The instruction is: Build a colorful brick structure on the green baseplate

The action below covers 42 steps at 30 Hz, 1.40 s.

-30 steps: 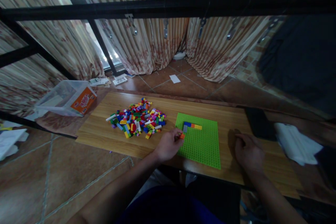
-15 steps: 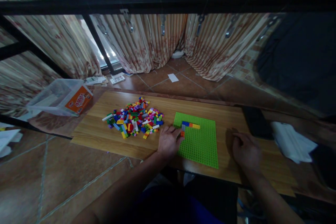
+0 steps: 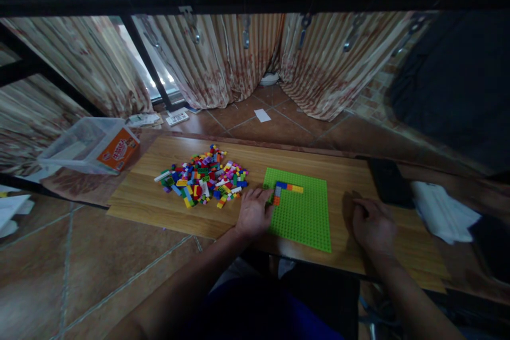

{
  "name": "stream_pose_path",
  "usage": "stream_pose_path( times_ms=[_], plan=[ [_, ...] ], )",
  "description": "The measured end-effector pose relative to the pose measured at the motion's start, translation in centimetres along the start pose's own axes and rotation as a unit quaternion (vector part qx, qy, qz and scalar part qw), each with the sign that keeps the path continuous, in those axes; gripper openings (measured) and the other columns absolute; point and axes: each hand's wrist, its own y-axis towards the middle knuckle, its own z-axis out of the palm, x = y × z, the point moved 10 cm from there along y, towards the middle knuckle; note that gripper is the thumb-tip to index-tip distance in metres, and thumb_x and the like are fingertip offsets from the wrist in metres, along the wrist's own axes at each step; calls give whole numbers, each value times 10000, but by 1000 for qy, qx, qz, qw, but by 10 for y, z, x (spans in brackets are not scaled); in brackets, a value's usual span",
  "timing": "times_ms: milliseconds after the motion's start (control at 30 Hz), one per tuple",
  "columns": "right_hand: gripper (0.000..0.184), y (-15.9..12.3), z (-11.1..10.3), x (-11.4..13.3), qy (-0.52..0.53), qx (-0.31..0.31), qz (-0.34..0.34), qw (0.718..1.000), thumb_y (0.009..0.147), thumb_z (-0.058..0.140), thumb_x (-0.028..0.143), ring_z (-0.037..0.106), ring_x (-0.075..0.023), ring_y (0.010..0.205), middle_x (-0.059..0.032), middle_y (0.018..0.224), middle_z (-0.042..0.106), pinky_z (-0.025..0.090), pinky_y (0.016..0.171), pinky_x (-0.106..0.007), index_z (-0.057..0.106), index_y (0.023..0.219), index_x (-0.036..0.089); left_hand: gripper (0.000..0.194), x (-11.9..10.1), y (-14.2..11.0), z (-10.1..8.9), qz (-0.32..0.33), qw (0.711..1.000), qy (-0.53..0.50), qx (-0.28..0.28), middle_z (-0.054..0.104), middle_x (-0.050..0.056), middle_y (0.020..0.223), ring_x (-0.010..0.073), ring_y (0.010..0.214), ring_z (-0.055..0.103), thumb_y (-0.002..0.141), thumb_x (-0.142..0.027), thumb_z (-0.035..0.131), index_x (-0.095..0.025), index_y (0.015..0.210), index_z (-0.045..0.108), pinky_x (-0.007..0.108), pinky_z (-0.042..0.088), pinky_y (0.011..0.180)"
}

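A green baseplate (image 3: 303,223) lies on the table. Bricks form a corner on it: a blue brick (image 3: 281,185), an orange brick (image 3: 289,187) and a yellow brick (image 3: 297,189) in a row, with a grey brick (image 3: 278,192) and another orange brick (image 3: 276,201) running toward me. My left hand (image 3: 254,214) is over the plate's left edge, fingers stretched beside the grey and orange bricks; no brick shows in it. Right of the plate, my right hand (image 3: 374,227) rests on the table with fingers curled in, and nothing shows in it.
A pile of mixed loose bricks (image 3: 205,178) covers the table (image 3: 139,196) left of the plate. Beyond the left end stands a clear plastic bin (image 3: 83,146) with an orange label. A dark flat object (image 3: 390,183) and white packets (image 3: 442,210) lie at the right.
My left hand has drawn back slightly to the left, and the orange brick near its fingers shows more fully. My right hand has stayed in place.
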Motion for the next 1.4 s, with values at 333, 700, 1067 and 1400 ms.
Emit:
stream_pose_path(
  times_ms=[333,700,1067,1400],
  plan=[
    [229,0,1,1,-1,4,-15,1000,869,464,241,619,-225,905,-100,914,679,498,838,-353,680,904,171,423,2,4,-12,-19,998,-50,-35,660,99,1140,236,1093,575,811,-47,463,-153,1192,613,415,448,1009],
    [242,1,-3,4,4,-4,-9,1000,873,458,258,630,-234,911,-110,924,684,510,844,-375,683,896,172,367,2,0,-9,-9,998,-56,-36,656,91,1127,237,1086,575,831,-137,545,-159,1194,592,419,434,1009],
    [252,1,-3,5,11,-1,-41,999,875,448,253,628,-271,903,-130,912,689,506,828,-410,683,899,167,563,-8,4,8,-59,997,46,-18,631,155,1172,321,1085,542,843,-394,591,-134,1335,510,487,406,955],
    [226,0,1,1,-1,0,-53,999,865,467,264,631,-270,889,-119,892,683,506,796,-406,675,884,176,419,1,-9,-7,-53,998,11,-39,670,94,1065,266,1024,579,865,-231,522,-176,1280,546,433,434,930]
  ],
)
